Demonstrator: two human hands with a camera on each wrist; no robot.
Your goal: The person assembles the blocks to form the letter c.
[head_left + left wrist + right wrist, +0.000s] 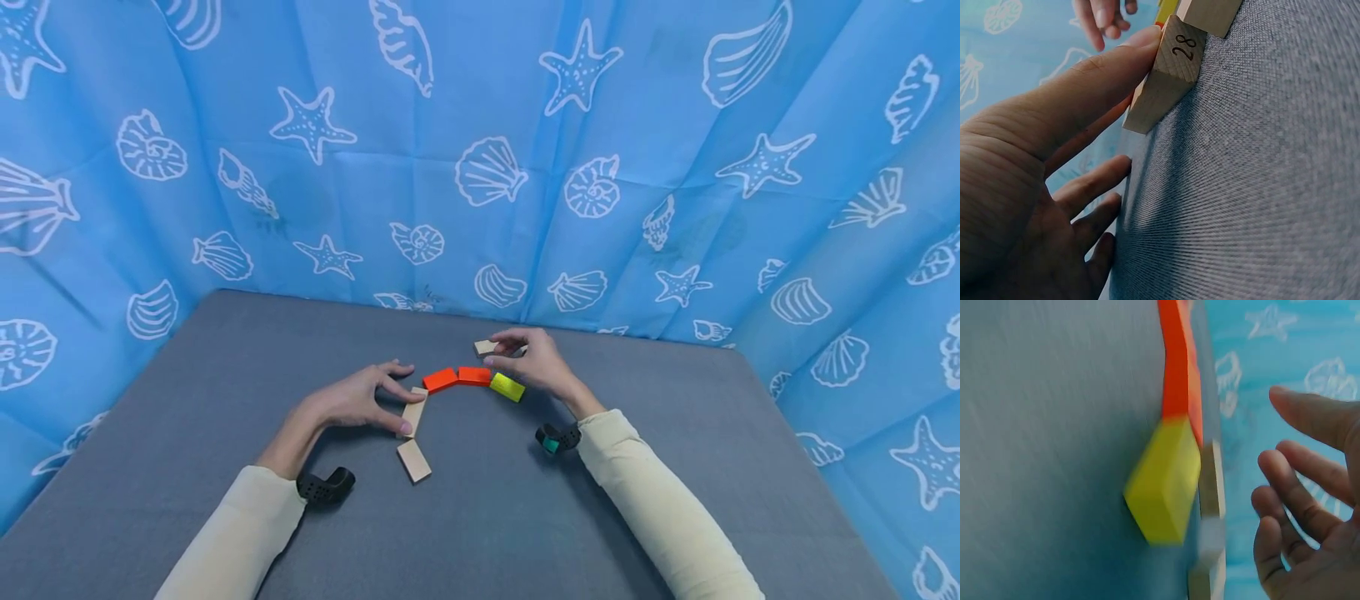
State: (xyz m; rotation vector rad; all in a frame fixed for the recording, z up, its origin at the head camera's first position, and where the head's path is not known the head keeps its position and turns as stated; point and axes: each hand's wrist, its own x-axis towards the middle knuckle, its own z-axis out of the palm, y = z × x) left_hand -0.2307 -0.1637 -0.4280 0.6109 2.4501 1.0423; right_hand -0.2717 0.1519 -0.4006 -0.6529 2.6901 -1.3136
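Note:
My left hand (360,402) pinches a plain wooden block (415,414) by its two ends, thumb at the near end and index finger at the far end. In the left wrist view that block (1175,56) shows a printed 28 on its end and lies on the grey cloth. A second plain block (414,461) lies at its near end. Two red blocks (440,381) and a yellow block (507,387) continue the curve to the right. Over a plain block (484,348) behind the row hovers my right hand (531,360), fingers apart and gripping nothing in the right wrist view.
A grey cloth-covered table (480,533) carries the blocks. A blue curtain (450,167) with white shell and starfish prints hangs along its back and sides. Behind the yellow block, more plain wood (1199,582) shows blurred in the right wrist view. Both wrists wear black straps.

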